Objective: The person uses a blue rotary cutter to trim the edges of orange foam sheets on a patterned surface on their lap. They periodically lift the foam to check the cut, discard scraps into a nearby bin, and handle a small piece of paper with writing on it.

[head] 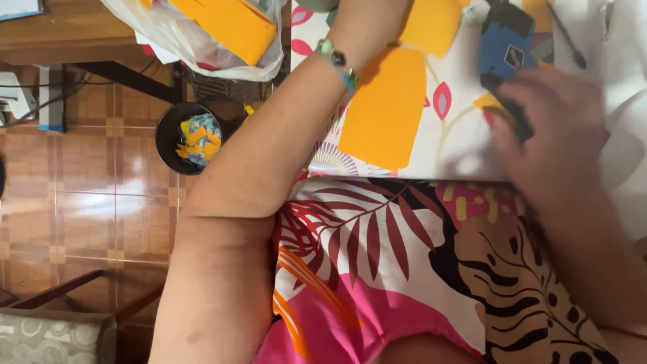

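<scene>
Leaf-print fabric (418,269) fills my near view. Beyond it, my right hand (559,135) curls, blurred, around the blue punch (504,50), seemingly rigid, best gripped bodily. Left hand (367,20): fingers hidden, can't tell.

The head view is evenly bright with soft daylight; colours are saturated, especially the orange paper sheet (384,108) and the patterned pink clothing (377,269); broad white glare patches sit on the glossy brown floor tiles (87,202), suggesting light from above and the left; the right hand (559,135) is smeared by motion blur, its fingers indistinct; the blue tool (502,47) beside it is slightly soft; the left hand (367,23) is cut by the top edge; the left forearm is sharp and casts only a faint shadow along the tabletop's near edge; the white area at the right edge is nearly overexposed; shadows elsewhere are weak and diffuse.
</scene>
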